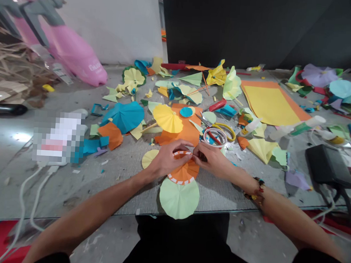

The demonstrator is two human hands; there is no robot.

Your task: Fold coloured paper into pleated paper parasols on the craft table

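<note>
Both my hands meet over a pleated orange paper disc (186,174) with short white marks along its rim. My left hand (166,158) pinches the disc's upper edge between thumb and fingers. At the upper right edge, my right hand (212,158) is closed in a pinch; its fingertips partly hide what lies between them. Below the orange disc is a pale green pleated disc (179,199), reaching over the table's front edge. A small pale yellow disc (149,159) lies by my left hand. Beyond my right hand are a roll of tape (205,138) and scissors with yellow handles (231,131).
Yellow (168,118) and blue paper umbrellas (124,116) stand among scraps. Orange and yellow sheets (269,103), glue bottles (308,125) and a black adapter (329,164) lie right. Pink spray bottles (76,54) and a cabled white power strip (81,119) are left.
</note>
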